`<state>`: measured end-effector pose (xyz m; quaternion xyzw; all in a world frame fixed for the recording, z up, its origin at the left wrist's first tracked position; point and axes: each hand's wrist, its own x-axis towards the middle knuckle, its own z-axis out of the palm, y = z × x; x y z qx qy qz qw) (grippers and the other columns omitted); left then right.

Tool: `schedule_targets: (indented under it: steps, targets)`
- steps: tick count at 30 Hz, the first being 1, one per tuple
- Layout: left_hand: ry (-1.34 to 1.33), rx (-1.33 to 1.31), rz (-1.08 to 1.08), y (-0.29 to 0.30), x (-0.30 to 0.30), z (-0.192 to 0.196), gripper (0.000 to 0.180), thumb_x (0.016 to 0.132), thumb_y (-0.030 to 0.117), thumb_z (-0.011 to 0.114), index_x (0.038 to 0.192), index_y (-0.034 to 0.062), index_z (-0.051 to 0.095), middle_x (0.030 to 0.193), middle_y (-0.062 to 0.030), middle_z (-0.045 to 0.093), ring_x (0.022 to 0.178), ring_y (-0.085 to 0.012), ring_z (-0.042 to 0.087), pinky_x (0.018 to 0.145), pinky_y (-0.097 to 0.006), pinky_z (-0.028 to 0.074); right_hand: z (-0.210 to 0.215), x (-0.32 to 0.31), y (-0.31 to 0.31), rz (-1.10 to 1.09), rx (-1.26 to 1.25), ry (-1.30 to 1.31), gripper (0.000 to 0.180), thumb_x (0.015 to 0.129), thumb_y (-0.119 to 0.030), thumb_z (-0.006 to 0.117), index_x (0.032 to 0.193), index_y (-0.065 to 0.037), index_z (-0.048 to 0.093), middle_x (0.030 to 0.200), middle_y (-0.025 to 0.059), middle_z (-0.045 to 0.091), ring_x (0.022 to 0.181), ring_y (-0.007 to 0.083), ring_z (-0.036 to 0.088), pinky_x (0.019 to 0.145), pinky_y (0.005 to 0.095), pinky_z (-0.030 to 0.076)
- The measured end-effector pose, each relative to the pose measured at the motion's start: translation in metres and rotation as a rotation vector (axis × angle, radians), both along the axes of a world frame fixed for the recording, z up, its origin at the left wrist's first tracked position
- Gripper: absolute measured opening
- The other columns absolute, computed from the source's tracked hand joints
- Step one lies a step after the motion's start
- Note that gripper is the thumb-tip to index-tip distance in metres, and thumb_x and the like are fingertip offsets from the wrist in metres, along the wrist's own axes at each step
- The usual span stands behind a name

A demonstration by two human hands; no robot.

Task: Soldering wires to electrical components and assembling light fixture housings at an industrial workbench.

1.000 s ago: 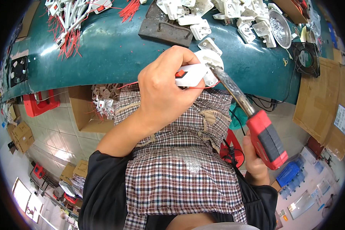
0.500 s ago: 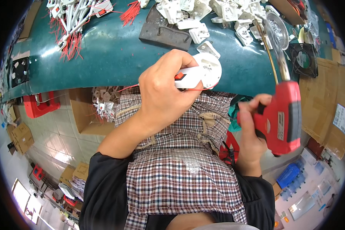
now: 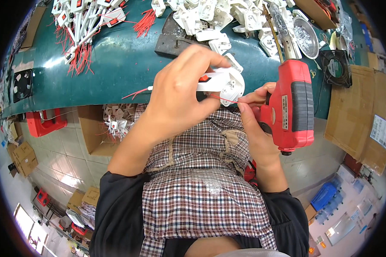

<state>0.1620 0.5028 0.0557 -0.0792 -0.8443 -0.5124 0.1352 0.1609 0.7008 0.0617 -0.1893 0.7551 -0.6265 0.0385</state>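
My left hand [image 3: 178,88] is closed around a white plastic plug housing [image 3: 231,85] with a round open end, metal bits inside and a red rocker switch [image 3: 204,79]. Red wire ends stick out to the left of that hand. A thin red wire [image 3: 228,100] runs from beneath the housing to my right hand [image 3: 259,124], whose thumb and forefinger pinch it. The same hand also grips a red and black soldering gun [image 3: 290,103], its metal tip pointing away over the table. The palm side of my left fingers is hidden.
White plastic housings [image 3: 218,15] lie heaped at the back, by a dark metal block [image 3: 167,40]. Red wires [image 3: 145,23] and switch assemblies [image 3: 83,21] lie to the left. A metal dish [image 3: 304,38] and a small fan [image 3: 336,67] stand right. A cardboard box [image 3: 90,132] sits below the table edge.
My right hand has come left with the soldering gun, up to the housing, and its thumb and forefinger now pinch the red wire. My left hand has shifted slightly left and up.
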Motion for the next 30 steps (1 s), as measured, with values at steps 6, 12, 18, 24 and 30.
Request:
schedule_targets:
  steps: [6,12,18,24,30]
  targets:
    - [0.065,0.005,-0.026,-0.002,0.006,-0.002,0.049,0.079,-0.007,0.065,0.125,0.0094,0.062,0.145,-0.0189,0.045,0.111,-0.0291,0.062,0.079,-0.036,0.057,-0.005,-0.002,-0.002,-0.04,0.002,-0.007,0.05,0.088,0.014,0.067,0.129,-0.004,0.045,0.112,0.0067,0.056,0.097,0.014,0.068,0.084,0.0275,0.056]
    - [0.123,-0.136,0.076,0.009,0.014,0.0,0.019,0.074,0.0,0.074,0.089,0.0111,0.071,0.141,-0.0136,0.052,0.113,-0.0321,0.06,0.092,-0.042,0.052,-0.015,-0.002,-0.005,-0.105,0.039,0.073,0.05,0.086,0.012,0.071,0.126,0.002,0.044,0.099,0.0142,0.069,0.082,0.0172,0.072,0.079,0.028,0.055]
    - [0.114,-0.166,0.079,0.01,0.015,0.001,0.018,0.073,0.004,0.082,0.085,0.0085,0.07,0.137,-0.0172,0.055,0.115,-0.03,0.064,0.06,-0.031,0.058,-0.023,0.004,-0.005,-0.143,-0.021,0.046,0.048,0.084,0.009,0.075,0.123,0.002,0.048,0.104,0.013,0.067,0.087,0.0195,0.071,0.082,0.0286,0.053]
    - [0.108,-0.2,0.137,0.016,0.016,-0.003,0.019,0.072,0.004,0.083,0.082,0.0072,0.068,0.137,-0.0168,0.056,0.114,-0.0307,0.065,0.067,-0.031,0.058,-0.031,0.005,-0.001,-0.254,0.249,0.226,0.055,0.079,-0.002,0.083,0.124,0.001,0.051,0.111,0.0121,0.061,0.1,0.024,0.063,0.087,0.0352,0.052]
    - [0.13,-0.246,0.18,0.021,0.016,-0.006,0.021,0.07,0.003,0.083,0.079,0.0067,0.065,0.13,-0.0153,0.061,0.109,-0.0333,0.066,0.087,-0.04,0.055,-0.021,0.012,-0.004,-0.304,0.057,-0.098,0.048,0.085,-0.002,0.08,0.123,0.0,0.051,0.111,0.012,0.062,0.094,0.0209,0.066,0.087,0.0353,0.053]
